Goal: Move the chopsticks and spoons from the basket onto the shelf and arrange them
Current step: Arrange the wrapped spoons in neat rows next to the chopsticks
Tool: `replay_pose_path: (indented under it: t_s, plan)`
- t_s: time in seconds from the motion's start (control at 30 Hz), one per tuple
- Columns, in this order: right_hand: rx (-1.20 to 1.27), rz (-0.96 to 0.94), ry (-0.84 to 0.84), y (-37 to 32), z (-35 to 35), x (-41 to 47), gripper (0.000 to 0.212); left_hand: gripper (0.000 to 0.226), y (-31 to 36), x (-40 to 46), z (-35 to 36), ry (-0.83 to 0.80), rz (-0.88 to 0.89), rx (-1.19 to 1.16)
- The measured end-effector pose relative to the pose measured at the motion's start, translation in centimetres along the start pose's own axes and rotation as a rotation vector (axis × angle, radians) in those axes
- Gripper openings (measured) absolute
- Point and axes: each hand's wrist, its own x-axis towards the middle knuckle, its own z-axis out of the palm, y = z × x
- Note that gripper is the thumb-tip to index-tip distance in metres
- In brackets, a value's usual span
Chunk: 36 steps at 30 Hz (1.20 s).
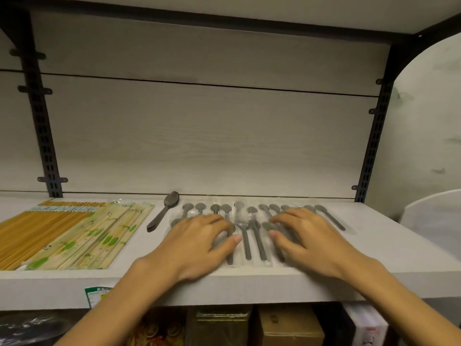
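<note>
Several grey spoons in clear plastic wrappers (252,236) lie in rows on the white shelf (224,283). My left hand (197,243) rests flat on the left part of the spoons, fingers spread. My right hand (306,238) rests flat on the right part in the same way. A few bare dark spoons (163,212) lie stacked just left of them, handles toward me. At the shelf's left end lie packs of chopsticks (82,236), some in green-printed sleeves, some plain yellow. The basket is out of view.
Black slotted uprights (42,126) stand at both ends of the shelf's back panel. A white rounded object (434,211) sits at the far right. Boxes (287,325) fill the shelf below. A green label (96,295) hangs on the front edge.
</note>
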Motion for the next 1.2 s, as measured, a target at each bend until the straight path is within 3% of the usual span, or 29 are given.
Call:
replay_pose_path:
  t_s: [0.27,0.4,0.53,0.77,1.2]
  plan:
    - [0.009,0.027,-0.017,4.8,-0.1,1.4,0.046,0.051,0.4,6.5,0.9,-0.35,-0.008,-0.042]
    - [0.035,0.041,-0.014,6.7,-0.1,1.0,0.043,0.055,0.0,7.1,1.7,-0.386,-0.016,0.016]
    - [0.047,0.034,-0.023,7.5,-0.2,0.7,0.038,0.06,0.3,7.0,1.7,-0.302,-0.026,0.059]
    - [0.091,-0.065,-0.06,5.7,0.4,-0.6,0.052,0.067,3.7,3.6,1.9,-0.101,0.018,0.054]
    - [0.129,-0.111,-0.083,4.2,0.7,-2.9,0.061,0.069,7.9,0.4,2.7,0.041,0.036,-0.011]
